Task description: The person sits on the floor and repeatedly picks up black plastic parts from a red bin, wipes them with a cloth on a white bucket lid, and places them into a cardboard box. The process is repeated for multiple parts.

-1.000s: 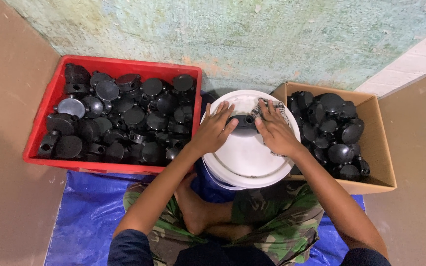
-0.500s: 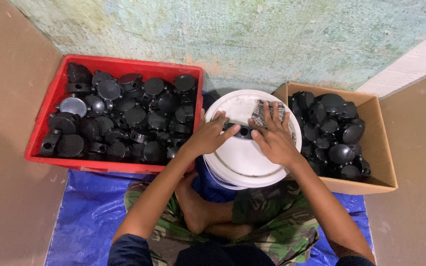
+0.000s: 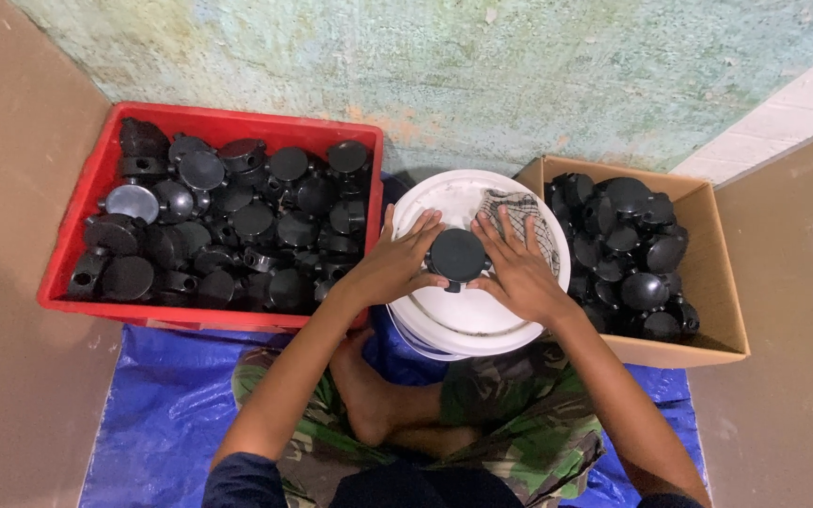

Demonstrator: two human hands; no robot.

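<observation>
A round black plastic part (image 3: 456,255) rests on top of an upturned white bucket (image 3: 454,320) between my knees. My left hand (image 3: 395,265) grips its left side and my right hand (image 3: 519,273) holds its right side, fingers spread along the rim. A checked cloth (image 3: 518,209) lies on the bucket just beyond my right hand. To the left stands a red crate (image 3: 96,188) filled with several similar black parts. A cardboard box (image 3: 708,282) on the right holds more of them.
I sit cross-legged on a blue tarp (image 3: 157,404) over a brown floor. A stained greenish wall (image 3: 444,66) rises right behind the crate, bucket and box. My bare foot (image 3: 364,395) lies under the bucket's near edge.
Both hands have drawn in around the black part at the bucket's middle, and its round top now shows between them. The cloth has come more into view.
</observation>
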